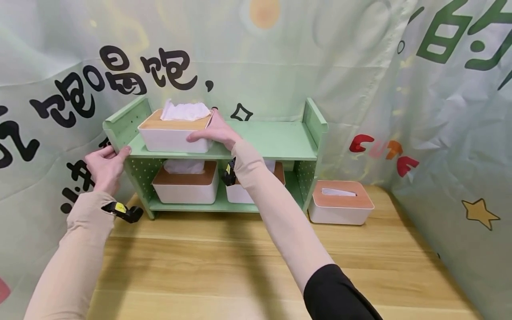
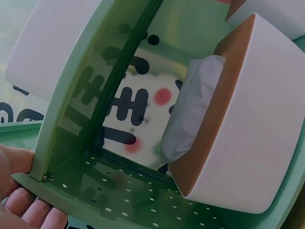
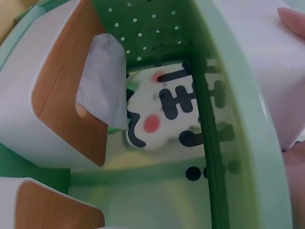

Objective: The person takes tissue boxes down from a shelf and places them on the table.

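On the upper board (image 1: 272,138) of the green shelf (image 1: 315,116), the tissue box (image 1: 168,140) is sitting leftward, near the front edge. The right hand (image 1: 219,131) is gripping its right end; the left hand (image 1: 106,166) is pinching the shelf's side. A strong pull could be tipping it forward (my judgement); rightward, the board is offering open room.

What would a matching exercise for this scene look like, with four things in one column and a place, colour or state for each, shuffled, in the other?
Column one
1. Left hand
2. Right hand
3. Shelf unit
4. Rightmost tissue box

Column two
A. Outside the shelving, on the wooden tabletop
B. Pale green
C. Gripping the tissue box on the upper tier
D. Holding the shelving's left side

Right pairs: 1-D, 2-C, 3-B, 4-A
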A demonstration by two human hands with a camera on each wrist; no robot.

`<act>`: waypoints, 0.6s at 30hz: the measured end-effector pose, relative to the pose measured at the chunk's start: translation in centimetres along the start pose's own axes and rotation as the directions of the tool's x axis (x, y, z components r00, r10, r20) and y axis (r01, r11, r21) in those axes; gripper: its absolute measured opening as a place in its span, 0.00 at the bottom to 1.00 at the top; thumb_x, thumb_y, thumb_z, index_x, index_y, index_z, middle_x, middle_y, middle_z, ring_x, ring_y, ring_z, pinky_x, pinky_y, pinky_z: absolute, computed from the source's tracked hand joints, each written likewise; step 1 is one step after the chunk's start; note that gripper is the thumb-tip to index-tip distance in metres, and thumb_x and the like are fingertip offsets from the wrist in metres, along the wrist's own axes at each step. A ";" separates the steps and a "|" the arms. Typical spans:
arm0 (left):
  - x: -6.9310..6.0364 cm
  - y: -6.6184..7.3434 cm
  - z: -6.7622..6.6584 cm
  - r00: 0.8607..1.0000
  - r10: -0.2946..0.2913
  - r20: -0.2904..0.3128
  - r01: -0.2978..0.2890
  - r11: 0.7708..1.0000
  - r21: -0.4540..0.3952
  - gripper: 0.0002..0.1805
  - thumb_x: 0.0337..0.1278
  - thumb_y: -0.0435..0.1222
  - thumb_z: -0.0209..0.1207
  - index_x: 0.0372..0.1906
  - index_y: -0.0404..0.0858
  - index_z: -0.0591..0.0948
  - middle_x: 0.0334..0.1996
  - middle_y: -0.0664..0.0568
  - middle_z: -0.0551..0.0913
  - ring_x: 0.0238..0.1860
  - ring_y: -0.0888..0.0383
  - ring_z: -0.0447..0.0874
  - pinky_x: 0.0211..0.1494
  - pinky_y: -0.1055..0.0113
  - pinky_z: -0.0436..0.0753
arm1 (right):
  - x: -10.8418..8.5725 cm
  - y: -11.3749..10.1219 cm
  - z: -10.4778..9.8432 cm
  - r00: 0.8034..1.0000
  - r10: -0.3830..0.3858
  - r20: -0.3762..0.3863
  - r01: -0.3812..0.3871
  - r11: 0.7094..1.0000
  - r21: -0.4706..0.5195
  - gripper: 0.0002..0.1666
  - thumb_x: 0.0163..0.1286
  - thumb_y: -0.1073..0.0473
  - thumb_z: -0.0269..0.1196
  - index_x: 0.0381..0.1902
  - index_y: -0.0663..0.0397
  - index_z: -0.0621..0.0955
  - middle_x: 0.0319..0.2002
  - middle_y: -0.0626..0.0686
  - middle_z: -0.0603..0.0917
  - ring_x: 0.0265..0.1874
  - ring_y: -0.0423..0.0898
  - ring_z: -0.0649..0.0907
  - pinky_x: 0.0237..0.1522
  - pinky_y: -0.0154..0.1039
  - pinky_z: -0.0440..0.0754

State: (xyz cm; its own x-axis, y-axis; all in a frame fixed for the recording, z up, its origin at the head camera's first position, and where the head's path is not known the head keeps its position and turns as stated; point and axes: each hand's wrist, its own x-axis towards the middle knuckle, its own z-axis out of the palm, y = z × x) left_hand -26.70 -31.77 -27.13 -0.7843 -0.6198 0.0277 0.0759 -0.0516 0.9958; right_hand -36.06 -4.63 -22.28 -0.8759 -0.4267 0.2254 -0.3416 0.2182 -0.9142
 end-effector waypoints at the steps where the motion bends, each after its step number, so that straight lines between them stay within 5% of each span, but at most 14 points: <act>1: 0.0 0.0 0.0 1.000 -0.002 -0.001 0.002 1.000 0.002 0.31 0.56 0.32 0.69 0.66 0.35 0.75 0.15 0.71 0.79 0.24 0.74 0.81 0.32 0.85 0.80 | -0.2 0.0 0.0 1.000 -0.008 0.001 0.008 1.000 0.010 0.49 0.43 0.60 0.80 0.62 0.49 0.69 0.56 0.48 0.73 0.52 0.41 0.73 0.56 0.27 0.70; 8: -0.1 -0.2 0.1 1.000 -0.004 -0.005 0.004 1.000 0.017 0.31 0.56 0.33 0.69 0.66 0.35 0.75 0.16 0.71 0.79 0.24 0.75 0.80 0.31 0.85 0.79 | -1.8 0.2 -0.2 0.999 0.012 -0.034 -0.009 0.996 0.092 0.58 0.42 0.61 0.81 0.68 0.49 0.62 0.58 0.48 0.72 0.54 0.42 0.74 0.61 0.30 0.71; 18: -0.2 -0.1 0.0 1.000 0.011 -0.004 -0.010 1.000 0.007 0.31 0.56 0.32 0.68 0.66 0.34 0.75 0.15 0.71 0.79 0.23 0.75 0.81 0.30 0.85 0.80 | -3.2 -0.6 -0.3 0.993 0.000 -0.116 0.030 0.967 0.253 0.54 0.47 0.62 0.79 0.69 0.52 0.63 0.56 0.48 0.75 0.53 0.40 0.76 0.59 0.29 0.75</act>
State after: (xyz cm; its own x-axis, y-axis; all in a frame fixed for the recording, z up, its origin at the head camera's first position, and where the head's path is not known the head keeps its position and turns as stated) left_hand -26.60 -31.64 -27.20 -0.7807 -0.6238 0.0378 0.0801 -0.0399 0.9960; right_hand -33.12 -3.13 -22.41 -0.9095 -0.3217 0.2633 -0.2704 -0.0234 -0.9625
